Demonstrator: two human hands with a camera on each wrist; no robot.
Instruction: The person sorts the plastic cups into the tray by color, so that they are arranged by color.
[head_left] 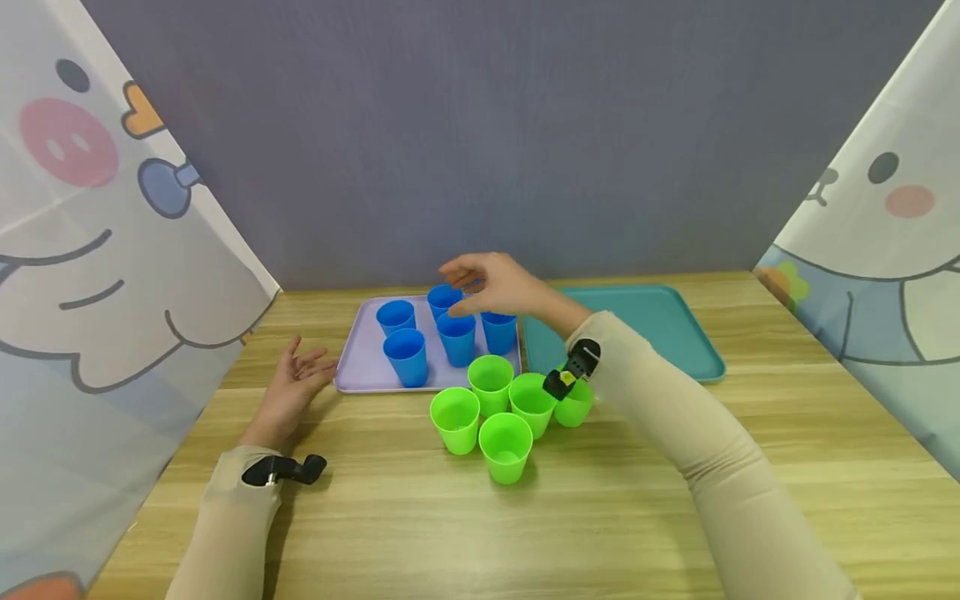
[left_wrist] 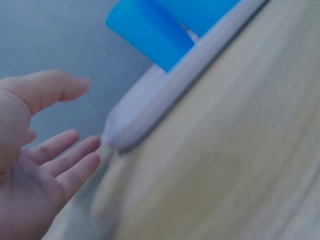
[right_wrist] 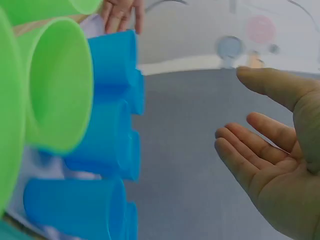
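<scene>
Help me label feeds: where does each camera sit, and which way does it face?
Head: on the head, facing forward and down at blue cups and green cups; sleeves, left grip, right grip show.
Left wrist: worn there, facing lavender tray; left grip shows.
Right wrist: worn there, facing across the cups; right grip near, left grip beyond.
Wrist views share blue cups.

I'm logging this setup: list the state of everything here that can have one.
Blue tapered plastic cups: upright, mouths up.
Green tapered plastic cups: upright, mouths up.
Lilac rectangular plastic tray: flat, bearing blue cups.
Teal rectangular plastic tray: flat, partly hidden.
Left grip: open, empty.
Right grip: open, empty, above blue cups.
</scene>
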